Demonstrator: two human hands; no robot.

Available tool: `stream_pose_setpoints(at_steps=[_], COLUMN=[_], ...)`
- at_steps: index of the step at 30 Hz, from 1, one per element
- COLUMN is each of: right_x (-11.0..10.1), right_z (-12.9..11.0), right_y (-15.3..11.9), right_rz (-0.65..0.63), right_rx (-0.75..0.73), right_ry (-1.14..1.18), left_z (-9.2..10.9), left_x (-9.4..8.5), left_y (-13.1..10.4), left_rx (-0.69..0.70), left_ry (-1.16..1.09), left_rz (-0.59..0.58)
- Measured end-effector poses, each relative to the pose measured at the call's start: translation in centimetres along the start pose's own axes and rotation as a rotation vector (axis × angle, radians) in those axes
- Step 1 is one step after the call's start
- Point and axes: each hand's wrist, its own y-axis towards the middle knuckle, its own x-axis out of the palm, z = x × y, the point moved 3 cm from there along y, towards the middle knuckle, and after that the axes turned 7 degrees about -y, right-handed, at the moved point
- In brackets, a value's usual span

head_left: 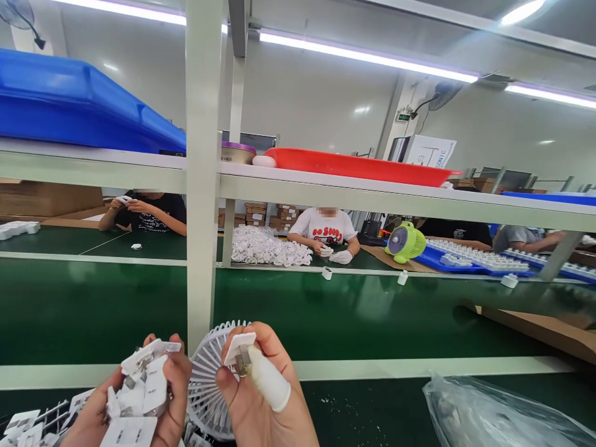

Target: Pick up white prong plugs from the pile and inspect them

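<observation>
Green table [354, 410]; left of the white fan [205, 385], the overfull left hand [173, 397] cups pronged plates [154, 385], risking spills; the right hand [254, 406] pinches one.

The plastic pieces [156, 382] are white with small dark marks, and the single piece [239, 346] is white with silvery metal. The finger cover [272, 383] is white, yellowish at one end. The fan cage [207, 388] is pale grey-white; the table [363, 410] is dark green. One tray [60, 105] is blue, another tray [354, 165] red. The small fan [413, 244] is lime green; one shirt [342, 231] is white with red print.
</observation>
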Motion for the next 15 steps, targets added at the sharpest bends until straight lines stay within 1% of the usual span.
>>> stream_pose_setpoints(at_steps=[1, 2, 3, 6, 7, 9, 11, 12, 14, 15], right_x=[0.0, 0.0, -0.1, -0.5, -0.7, -1.0, -1.0, -0.9, -0.6, -0.4], right_z=[0.0, 0.0, -0.1, -0.3, -0.3, -0.1, 0.1, 0.1, 0.0, 0.0], right_y=[0.0, -0.1, -0.1, 0.0, 0.1, 0.3, 0.3, 0.3, 0.2, 0.1], right_rz=[0.004, 0.002, -0.002, 0.004, 0.012, 0.017, -0.044, -0.091, -0.179, -0.204], right_rx=[0.002, 0.004, 0.006, -0.001, 0.021, 0.129, 0.237, 0.261, 0.244, 0.225], right_ry=[0.0, 0.0, 0.0, 0.042, 0.092, 0.227, 0.364, 0.406, 0.441, 0.433], left_z=[0.1, 0.1, 0.3, 0.4, 0.3, 0.1, 0.0, 0.0, 0.1, 0.1], left_x=[0.0, 0.0, 0.1, 0.2, 0.3, 0.3, 0.3, 0.4, 0.6, 0.6], left_y=[0.1, 0.2, 0.4, 0.7, 0.8, 0.6, 0.3, 0.2, -0.2, -0.3], left_rx=[-0.029, -0.039, -0.03, 0.047, 0.076, 0.121, 0.148, 0.159, 0.169, 0.164], left_ry=[-0.041, -0.054, -0.038, 0.091, 0.135, 0.188, 0.202, 0.2, 0.19, 0.181], left_rz=[0.043, 0.057, 0.038, -0.104, -0.151, -0.22, -0.25, -0.254, -0.252, -0.244])
